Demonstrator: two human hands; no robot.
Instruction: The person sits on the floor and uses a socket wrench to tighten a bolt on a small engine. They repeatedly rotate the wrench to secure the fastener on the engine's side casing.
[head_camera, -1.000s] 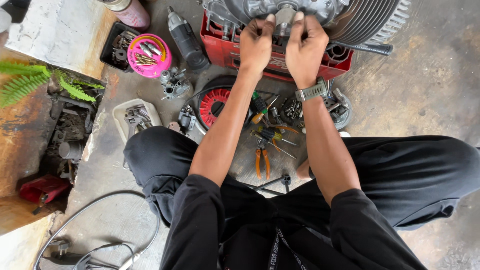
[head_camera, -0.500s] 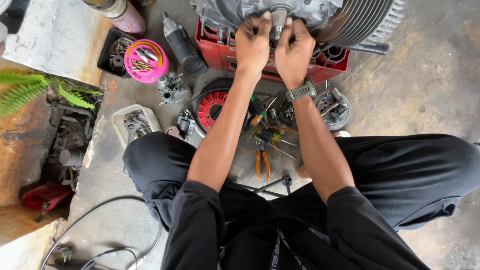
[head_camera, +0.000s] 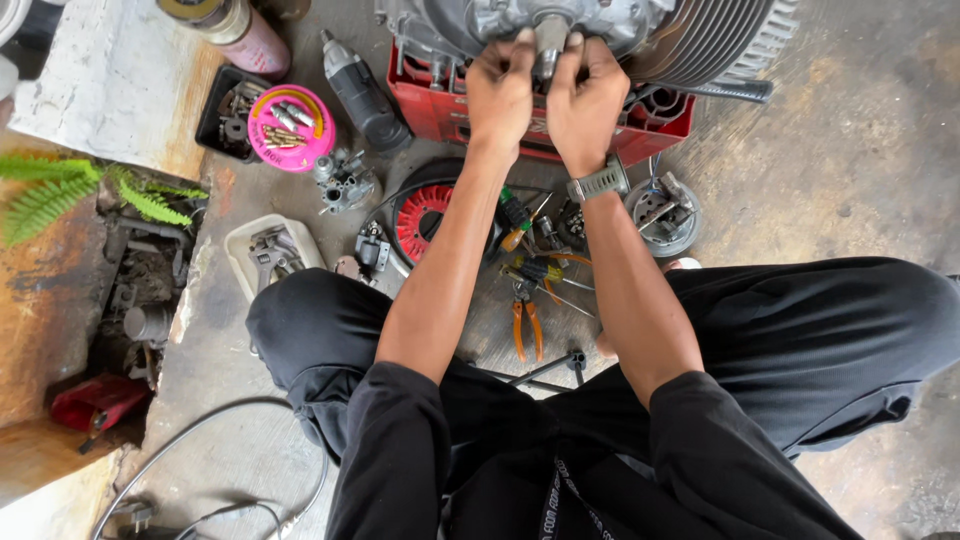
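Where both hands — left hand (head_camera: 500, 90), right hand (head_camera: 585, 95) — clasp it, the shaft (head_camera: 550, 40) looks grey, metallic.

Soft, even daylight fills the scene, bright enough to show detail everywhere, and shadows are faint and diffuse, pooling only under the black-clad legs (head_camera: 800, 340) and around the scattered tools. The pale slab (head_camera: 110, 80) at upper left is nearly washed out. Focus is sharp across the centre, while the wide lens bends and stretches the frame's edges.

A grey engine (head_camera: 600, 30) sits on a red crate (head_camera: 650, 135), beside a pink bowl (head_camera: 290, 130) and orange-handled pliers (head_camera: 527, 325).
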